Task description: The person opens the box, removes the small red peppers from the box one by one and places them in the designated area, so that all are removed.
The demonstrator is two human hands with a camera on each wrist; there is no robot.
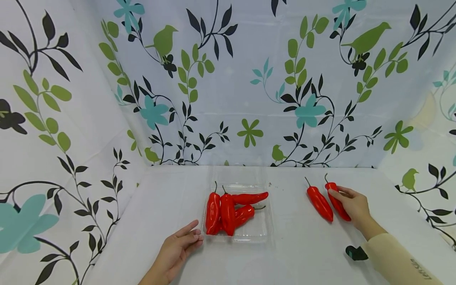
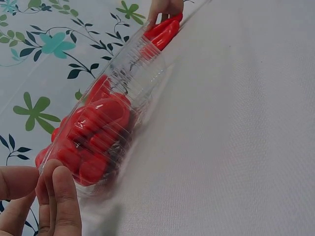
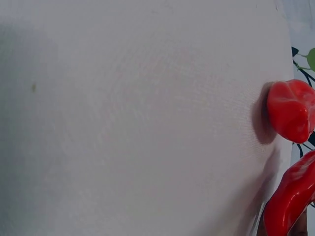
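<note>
At the right of the table in the head view, my right hand pinches a glossy red pepper with a thin dark stem. That pepper shows at the lower right of the right wrist view. Just left of it lies another red pepper. My left hand is beside the front left corner of a clear plastic tray, its fingers relaxed and fingertips right at the rim. Several red peppers lie in the tray, some crossing over others. In the left wrist view, the left fingers overlap the tray's near end.
A white cloth covers the table. Behind it and at both sides hangs a curtain printed with leaves, birds and flowers. A small black object sits at the right sleeve's cuff.
</note>
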